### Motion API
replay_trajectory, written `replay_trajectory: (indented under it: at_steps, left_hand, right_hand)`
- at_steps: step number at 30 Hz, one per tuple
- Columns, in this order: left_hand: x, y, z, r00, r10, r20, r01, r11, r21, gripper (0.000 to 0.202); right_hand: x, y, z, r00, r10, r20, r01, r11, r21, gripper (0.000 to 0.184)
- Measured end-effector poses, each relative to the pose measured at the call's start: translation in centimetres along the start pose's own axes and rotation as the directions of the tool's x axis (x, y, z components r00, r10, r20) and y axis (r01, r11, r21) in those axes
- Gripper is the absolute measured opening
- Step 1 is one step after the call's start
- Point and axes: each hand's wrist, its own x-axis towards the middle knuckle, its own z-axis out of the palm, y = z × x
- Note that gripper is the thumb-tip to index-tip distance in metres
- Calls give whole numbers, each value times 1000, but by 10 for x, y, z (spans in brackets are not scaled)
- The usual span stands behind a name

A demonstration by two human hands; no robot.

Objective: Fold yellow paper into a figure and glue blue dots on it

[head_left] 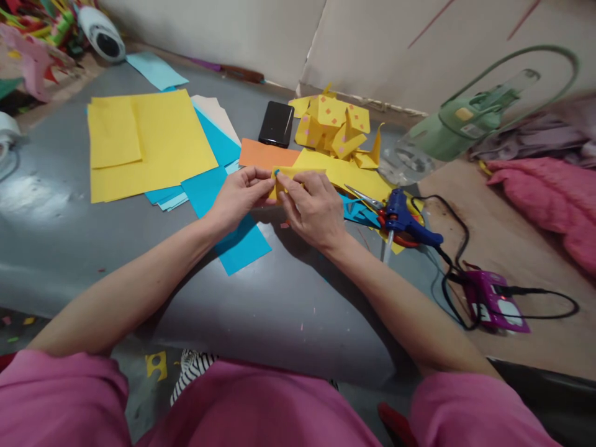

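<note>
Both hands meet over the grey table [288,310], pinching a small folded yellow paper piece [285,177] with a tiny blue bit at its top edge. My left hand [239,195] grips its left end with fingers pressed together. My right hand [313,208] holds its right side, fingers curled over it. Under the hands lies a blue paper sheet [242,245]. Just beyond them are an orange sheet [265,155] and a yellow sheet [354,177].
Yellow sheets [149,143] over blue ones lie at the left. A black phone [276,123] and a pile of folded yellow pieces [338,127] sit behind. Scissors [372,205], a blue glue gun [405,220], its black cord and a purple power strip [493,304] are at the right. A green-capped bottle [456,130] lies tilted.
</note>
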Motion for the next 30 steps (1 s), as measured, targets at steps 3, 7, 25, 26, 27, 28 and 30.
replay_trajectory:
  at_steps: [3, 7, 25, 26, 27, 28, 30]
  left_hand:
    - [0, 1, 1, 1000, -8, -6, 8, 1000, -1, 8]
    - [0, 3, 2, 1000, -13, -21, 13, 1000, 6, 9]
    - [1, 3, -2, 999, -34, -25, 32, 998, -62, 11]
    - [1, 3, -2, 999, -38, -29, 36, 996, -77, 10]
    - [1, 4, -2, 999, -43, -33, 40, 995, -87, 9]
    - [1, 5, -2, 998, -48, -34, 45, 995, -93, 8]
    - [1, 6, -2, 998, -61, -34, 58, 994, -96, 8]
  right_hand:
    - [1, -3, -1, 1000, 13, 16, -13, 1000, 13, 43]
    - [2, -5, -2, 999, 24, 43, -25, 999, 26, 44]
    - [2, -2, -6, 997, 64, 48, -68, 994, 85, 43]
    - [1, 1, -6, 997, 69, 25, -71, 993, 92, 42]
    - [1, 3, -7, 997, 75, 6, -75, 992, 96, 41]
    - [1, 5, -7, 997, 83, -9, -82, 992, 98, 39]
    - [0, 9, -8, 995, 95, -23, -93, 991, 99, 37]
